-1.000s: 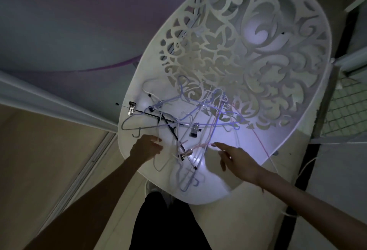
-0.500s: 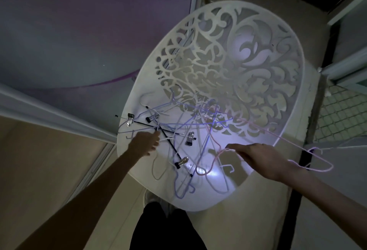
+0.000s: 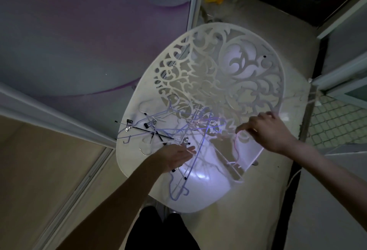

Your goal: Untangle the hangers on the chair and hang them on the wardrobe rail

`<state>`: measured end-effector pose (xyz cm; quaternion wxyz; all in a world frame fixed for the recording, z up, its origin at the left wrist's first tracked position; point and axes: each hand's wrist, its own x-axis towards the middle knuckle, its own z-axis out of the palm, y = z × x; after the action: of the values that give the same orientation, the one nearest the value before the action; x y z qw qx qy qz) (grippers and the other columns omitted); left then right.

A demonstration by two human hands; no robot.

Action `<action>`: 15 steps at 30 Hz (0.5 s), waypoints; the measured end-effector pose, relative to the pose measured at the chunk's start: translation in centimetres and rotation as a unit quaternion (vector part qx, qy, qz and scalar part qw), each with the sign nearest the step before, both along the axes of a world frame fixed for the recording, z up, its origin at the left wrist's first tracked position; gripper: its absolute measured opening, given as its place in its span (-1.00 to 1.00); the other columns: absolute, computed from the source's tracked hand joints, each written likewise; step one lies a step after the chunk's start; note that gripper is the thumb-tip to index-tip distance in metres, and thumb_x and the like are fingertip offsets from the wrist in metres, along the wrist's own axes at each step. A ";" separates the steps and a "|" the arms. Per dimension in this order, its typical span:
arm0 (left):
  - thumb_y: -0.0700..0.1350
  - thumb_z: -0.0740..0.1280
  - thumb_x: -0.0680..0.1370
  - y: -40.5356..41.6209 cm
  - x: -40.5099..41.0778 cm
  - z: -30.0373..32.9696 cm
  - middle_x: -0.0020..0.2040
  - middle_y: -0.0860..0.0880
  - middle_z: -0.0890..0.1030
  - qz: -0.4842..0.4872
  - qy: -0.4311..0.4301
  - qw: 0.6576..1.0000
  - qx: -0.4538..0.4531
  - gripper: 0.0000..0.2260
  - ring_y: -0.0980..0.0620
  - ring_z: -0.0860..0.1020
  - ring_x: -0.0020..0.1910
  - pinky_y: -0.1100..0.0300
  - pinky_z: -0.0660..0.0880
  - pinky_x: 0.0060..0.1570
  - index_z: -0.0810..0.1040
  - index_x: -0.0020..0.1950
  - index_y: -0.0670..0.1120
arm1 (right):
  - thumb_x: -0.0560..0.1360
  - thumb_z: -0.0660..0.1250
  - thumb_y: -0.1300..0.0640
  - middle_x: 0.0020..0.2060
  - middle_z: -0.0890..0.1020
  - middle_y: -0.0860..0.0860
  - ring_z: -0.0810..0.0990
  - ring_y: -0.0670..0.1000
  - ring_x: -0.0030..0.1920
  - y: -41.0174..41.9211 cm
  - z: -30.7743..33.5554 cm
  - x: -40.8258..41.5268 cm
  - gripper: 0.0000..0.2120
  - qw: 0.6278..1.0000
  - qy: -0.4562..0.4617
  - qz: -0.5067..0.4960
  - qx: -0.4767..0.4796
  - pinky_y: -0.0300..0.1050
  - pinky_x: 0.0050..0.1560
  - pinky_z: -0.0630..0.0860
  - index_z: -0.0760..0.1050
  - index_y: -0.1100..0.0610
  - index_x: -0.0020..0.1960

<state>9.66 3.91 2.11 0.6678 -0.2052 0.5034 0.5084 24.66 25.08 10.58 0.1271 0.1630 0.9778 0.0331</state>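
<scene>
While left hand point(image 3: 176, 156) flattens hangers point(image 3: 168, 130), right hand point(image 3: 268, 130) pinches one.

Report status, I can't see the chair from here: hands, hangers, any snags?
Left hand open, flat over the hanger pile on the white chair. Right hand pinching a pink hanger, partly lifted. Rest tangled, clip hangers crossed among them.

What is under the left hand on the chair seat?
Under the left hand, tangled hangers lie on the chair seat; a metal clip shows beside its fingers. What the palm covers is hidden.
</scene>
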 end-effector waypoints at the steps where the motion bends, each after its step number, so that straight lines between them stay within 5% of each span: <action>1: -0.34 0.06 0.62 0.1 -0.5 0.8 0.17 -0.19 0.55 0.019 -0.004 1.000 0.017 -0.72 -0.10 0.51 0.21 0.11 0.36 0.23 0.40 0.28 -0.37 | 0.42 0.43 0.18 -0.29 0.64 0.01 0.61 0.14 -0.15 0.4 0.6 -0.5 -0.70 1.000 0.017 -0.008 0.006 -0.01 -0.01 0.41 0.62 -0.24 -0.05; 4: -0.34 0.07 0.61 -0.2 -3.2 2.7 -0.28 -0.14 0.57 0.059 0.011 0.998 0.023 -0.74 0.02 0.57 -0.30 0.23 0.52 -0.10 0.50 -0.17 -0.30 | 0.56 0.20 0.10 -0.06 0.64 -0.01 0.50 0.12 0.09 0.8 2.5 -2.0 -0.71 0.999 -0.014 -0.045 0.001 -0.04 0.14 0.24 0.56 -0.27 0.08; 7: -0.32 0.02 0.62 -1.0 -5.2 3.8 -0.64 -0.06 0.49 0.043 0.049 0.997 -0.037 -0.73 0.13 0.47 -0.71 0.36 0.39 -0.70 0.39 -0.24 -0.25 | 0.54 0.20 0.11 -0.06 0.63 -0.01 0.47 0.12 0.10 1.0 3.9 -2.6 -0.70 0.998 0.013 -0.050 0.027 -0.03 0.11 0.21 0.57 -0.24 0.06; 12: -0.25 0.11 0.60 -1.2 -5.0 3.0 -0.62 0.01 0.50 -0.034 0.184 0.978 -0.092 -0.73 0.20 0.44 -0.71 0.44 0.38 -0.65 0.37 -0.31 -0.15 | 0.50 0.23 -0.09 -0.08 0.61 -0.04 0.45 0.07 0.11 0.7 4.2 -2.7 -0.81 0.998 -0.009 -0.058 0.013 -0.05 0.11 0.19 0.57 -0.26 0.04; 15: -0.20 0.08 0.64 0.0 -3.5 1.3 -0.40 -0.06 0.47 -0.073 0.314 0.941 -0.102 -0.73 0.08 0.49 -0.52 0.32 0.49 -0.49 0.36 -0.26 -0.11 | 0.48 0.21 -0.25 -0.08 0.58 -0.04 0.44 0.05 0.12 0.5 2.6 -1.9 -0.77 0.995 -0.025 -0.088 -0.036 -0.07 0.06 0.20 0.55 -0.26 0.05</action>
<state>6.16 3.96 3.44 0.4868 -0.0654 0.7501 0.4429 22.77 25.63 13.22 0.1594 0.2425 0.9569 -0.0091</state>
